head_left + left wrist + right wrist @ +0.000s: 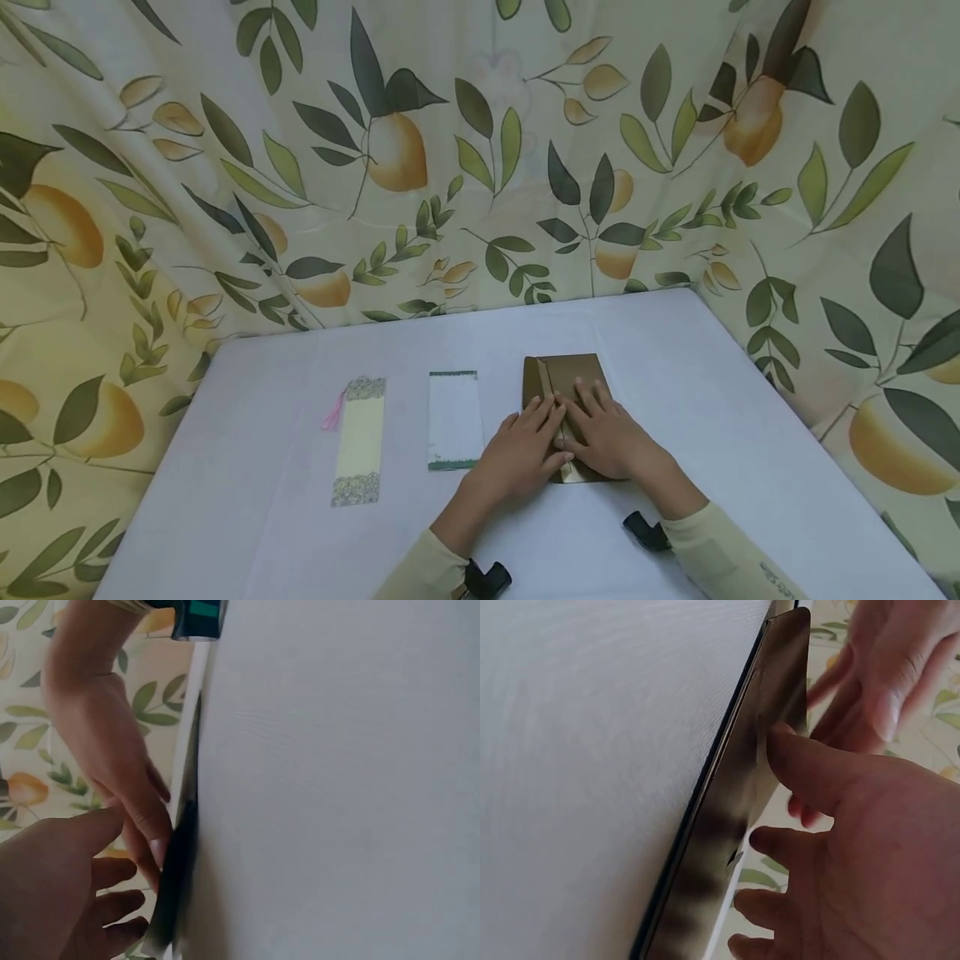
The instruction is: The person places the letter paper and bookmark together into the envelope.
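Note:
A glossy gold-brown folder-like piece (585, 371) lies flat on the white table, with a lengthwise seam or flap edge left of its middle. My left hand (521, 442) rests on the left part with fingers extended along that seam. On the right part, my right hand (611, 437) presses with spread, straight fingers. Its thumb reaches toward the left hand. In the right wrist view the gold panel (720, 795) shows a dark edge, and the right thumb lies against it. The hands cover much of the piece's middle.
Left of the hands lies a white card (454, 421) with green borders. Farther left is a pale yellow bookmark (360, 442) with patterned ends and a pink tassel (333, 412). A fruit-and-leaf curtain (495, 233) hangs behind the table (262, 467).

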Demonstrator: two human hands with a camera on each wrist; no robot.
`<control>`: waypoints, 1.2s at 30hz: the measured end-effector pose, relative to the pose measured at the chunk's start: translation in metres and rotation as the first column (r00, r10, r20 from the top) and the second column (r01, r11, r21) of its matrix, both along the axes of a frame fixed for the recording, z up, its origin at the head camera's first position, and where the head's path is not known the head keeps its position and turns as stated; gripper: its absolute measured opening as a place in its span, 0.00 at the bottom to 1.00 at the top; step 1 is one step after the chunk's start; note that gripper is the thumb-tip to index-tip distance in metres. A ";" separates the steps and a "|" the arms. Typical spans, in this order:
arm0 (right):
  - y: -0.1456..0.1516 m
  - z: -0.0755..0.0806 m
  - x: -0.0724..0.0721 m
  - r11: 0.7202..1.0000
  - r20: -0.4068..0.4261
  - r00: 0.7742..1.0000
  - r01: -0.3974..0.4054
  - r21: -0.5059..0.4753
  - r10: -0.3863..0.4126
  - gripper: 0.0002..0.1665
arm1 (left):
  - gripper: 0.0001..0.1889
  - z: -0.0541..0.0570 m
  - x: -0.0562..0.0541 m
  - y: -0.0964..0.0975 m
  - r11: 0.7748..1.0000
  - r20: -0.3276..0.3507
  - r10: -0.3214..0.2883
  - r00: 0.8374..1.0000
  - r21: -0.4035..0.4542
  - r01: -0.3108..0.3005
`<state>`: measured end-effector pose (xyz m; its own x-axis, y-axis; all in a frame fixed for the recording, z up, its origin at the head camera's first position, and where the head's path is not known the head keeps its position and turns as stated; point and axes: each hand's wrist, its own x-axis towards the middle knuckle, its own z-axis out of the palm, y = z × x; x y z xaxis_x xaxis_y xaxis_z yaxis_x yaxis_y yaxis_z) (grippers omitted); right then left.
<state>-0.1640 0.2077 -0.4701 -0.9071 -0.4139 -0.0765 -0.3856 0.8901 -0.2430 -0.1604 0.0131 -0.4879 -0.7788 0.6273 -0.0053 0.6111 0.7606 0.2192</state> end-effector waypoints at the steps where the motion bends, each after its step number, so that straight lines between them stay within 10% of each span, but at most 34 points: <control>1: 0.000 0.000 0.000 1.000 0.000 1.000 -0.001 -0.008 0.001 0.45 | 0.37 -0.001 0.000 0.000 1.000 0.008 0.002 1.000 -0.011 -0.002; 36: -0.010 0.005 0.000 0.998 0.016 0.999 0.046 0.034 -0.047 0.37 | 0.31 -0.006 -0.002 -0.008 0.998 0.037 0.028 0.999 -0.059 -0.026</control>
<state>-0.1639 0.1976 -0.4652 -0.9237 -0.3685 -0.1054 -0.3400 0.9147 -0.2184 -0.1622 0.0047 -0.4940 -0.7937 0.6040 -0.0717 0.5825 0.7888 0.1963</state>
